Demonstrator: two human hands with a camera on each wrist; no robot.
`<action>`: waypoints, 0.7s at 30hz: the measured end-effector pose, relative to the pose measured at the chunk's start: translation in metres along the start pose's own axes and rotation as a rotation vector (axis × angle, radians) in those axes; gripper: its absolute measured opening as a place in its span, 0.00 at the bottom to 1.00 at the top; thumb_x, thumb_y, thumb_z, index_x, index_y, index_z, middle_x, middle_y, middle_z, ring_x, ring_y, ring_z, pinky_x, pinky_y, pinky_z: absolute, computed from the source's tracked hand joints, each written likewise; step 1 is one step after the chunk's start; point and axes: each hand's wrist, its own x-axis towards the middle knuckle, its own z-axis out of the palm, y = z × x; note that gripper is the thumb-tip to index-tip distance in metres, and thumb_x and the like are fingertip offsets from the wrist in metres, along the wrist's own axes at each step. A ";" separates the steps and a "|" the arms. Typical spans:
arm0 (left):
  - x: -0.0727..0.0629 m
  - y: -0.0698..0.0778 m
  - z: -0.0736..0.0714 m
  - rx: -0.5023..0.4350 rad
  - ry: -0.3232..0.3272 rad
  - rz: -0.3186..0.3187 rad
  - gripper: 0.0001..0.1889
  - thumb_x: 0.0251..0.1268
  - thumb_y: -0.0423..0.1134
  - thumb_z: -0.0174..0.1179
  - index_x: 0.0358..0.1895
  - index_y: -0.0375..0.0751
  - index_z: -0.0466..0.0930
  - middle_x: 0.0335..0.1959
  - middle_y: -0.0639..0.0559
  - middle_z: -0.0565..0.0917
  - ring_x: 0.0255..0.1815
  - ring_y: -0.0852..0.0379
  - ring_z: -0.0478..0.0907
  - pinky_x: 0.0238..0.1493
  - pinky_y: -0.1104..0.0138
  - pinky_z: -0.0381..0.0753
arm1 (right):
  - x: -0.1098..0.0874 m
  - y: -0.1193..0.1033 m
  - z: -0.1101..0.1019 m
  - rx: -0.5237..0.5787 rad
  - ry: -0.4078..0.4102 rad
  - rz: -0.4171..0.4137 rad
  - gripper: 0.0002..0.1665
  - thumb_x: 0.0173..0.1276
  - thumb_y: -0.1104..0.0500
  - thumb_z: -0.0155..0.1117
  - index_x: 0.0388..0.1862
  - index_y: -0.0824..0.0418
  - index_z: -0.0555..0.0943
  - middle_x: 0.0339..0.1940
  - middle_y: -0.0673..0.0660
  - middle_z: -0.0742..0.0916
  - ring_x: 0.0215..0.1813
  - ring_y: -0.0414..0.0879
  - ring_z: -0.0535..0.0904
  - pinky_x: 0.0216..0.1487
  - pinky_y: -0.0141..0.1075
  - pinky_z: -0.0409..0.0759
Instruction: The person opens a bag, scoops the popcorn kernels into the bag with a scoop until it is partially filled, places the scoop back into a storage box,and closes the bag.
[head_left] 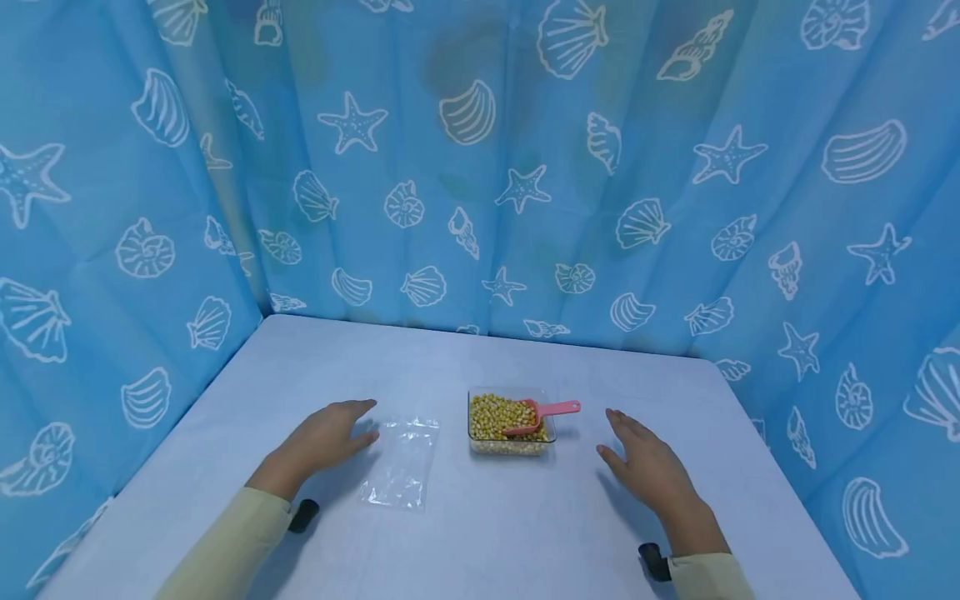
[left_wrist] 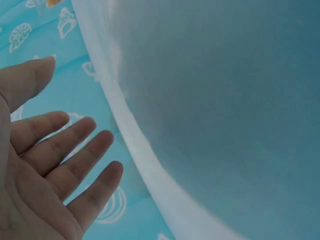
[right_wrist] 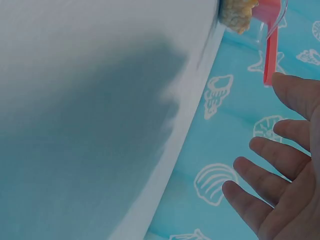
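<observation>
A clear rectangular container (head_left: pixel 513 447) of yellow corn kernels (head_left: pixel 491 415) stands mid-table. In the kernels lies a pink scoop (head_left: pixel 559 407), its handle sticking out over the right rim. To the container's left a clear plastic zip bag (head_left: pixel 397 467) lies flat. My left hand (head_left: pixel 324 440) hovers just left of the bag, fingers extended and holding nothing; its spread fingers show in the left wrist view. On the other side, my right hand (head_left: pixel 651 467) is held over the table, fingers loosely straight, with the scoop handle (right_wrist: pixel 270 57) beyond its thumb in the right wrist view.
A white-covered table (head_left: pixel 495 533) carries everything. Blue curtains (head_left: pixel 480 167) printed with white shells and starfish hang behind it and along both sides. Dark wrist devices (head_left: pixel 655 562) sit under both of my forearms.
</observation>
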 end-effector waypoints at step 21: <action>0.042 0.013 0.013 -0.078 -0.066 0.000 0.25 0.62 0.42 0.66 0.62 0.38 0.76 0.59 0.44 0.79 0.64 0.43 0.71 0.63 0.50 0.68 | 0.008 -0.025 0.004 0.185 0.027 0.041 0.33 0.70 0.50 0.63 0.71 0.58 0.70 0.61 0.61 0.81 0.64 0.62 0.71 0.57 0.59 0.72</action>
